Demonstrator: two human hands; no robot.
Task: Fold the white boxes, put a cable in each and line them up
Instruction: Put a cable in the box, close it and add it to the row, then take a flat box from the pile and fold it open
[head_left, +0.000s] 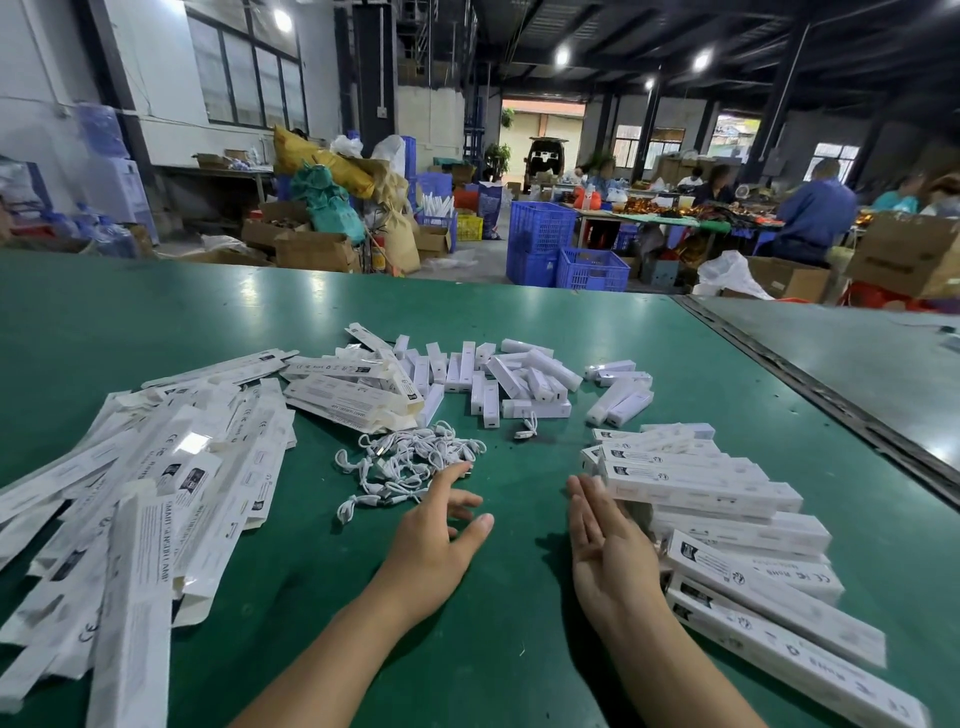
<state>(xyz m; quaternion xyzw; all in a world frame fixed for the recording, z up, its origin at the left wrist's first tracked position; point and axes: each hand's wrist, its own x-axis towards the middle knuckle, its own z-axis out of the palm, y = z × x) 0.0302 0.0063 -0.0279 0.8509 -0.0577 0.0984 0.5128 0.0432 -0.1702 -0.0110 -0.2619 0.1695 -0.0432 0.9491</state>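
Note:
A heap of flat, unfolded white boxes (140, 493) lies on the left of the green table (509, 613). A tangle of white cables (410, 460) sits in the middle. A row of folded white boxes (727, 525) is stacked side by side on the right. My left hand (441, 535) hovers with relaxed fingers, its fingertips at the near edge of the cables, holding nothing. My right hand (602, 540) is flat with straight fingers, its far side pressed against the left ends of the folded boxes.
Several small white lamp units (519, 382) lie scattered behind the cables, with more flat boxes (353, 387) beside them. A second table (857, 364) adjoins on the right. Blue crates (566, 249), cartons and seated people fill the workshop beyond.

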